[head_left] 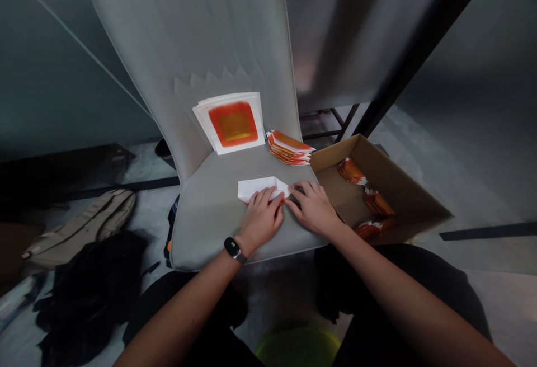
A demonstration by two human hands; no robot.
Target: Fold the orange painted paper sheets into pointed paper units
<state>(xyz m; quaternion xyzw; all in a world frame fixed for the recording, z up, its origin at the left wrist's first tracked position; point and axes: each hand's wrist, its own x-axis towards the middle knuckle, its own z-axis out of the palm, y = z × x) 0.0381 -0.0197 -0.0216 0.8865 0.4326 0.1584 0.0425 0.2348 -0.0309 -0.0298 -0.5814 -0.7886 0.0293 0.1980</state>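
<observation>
A partly folded sheet of white paper [255,187] lies on the grey chair seat [201,221], a little red showing along its near edge. My left hand [262,216], below a dark watch, holds the sheet down from the near side with closed fingers and thumb. At the pointed right end, my right hand [312,205] pinches the fold between thumb and fingertips. Behind them, square sheets [235,123] with a red border and gold centre lean against the backrest. A stack of folded red-and-white papers [289,147] sits right of those sheets.
An open cardboard box [403,179] stands right of the chair, holding several bundles of folded papers [352,171]. On the floor at left lie a beige bag [90,224] and black cloth [94,294]. A dark metal post [423,48] slants behind the box.
</observation>
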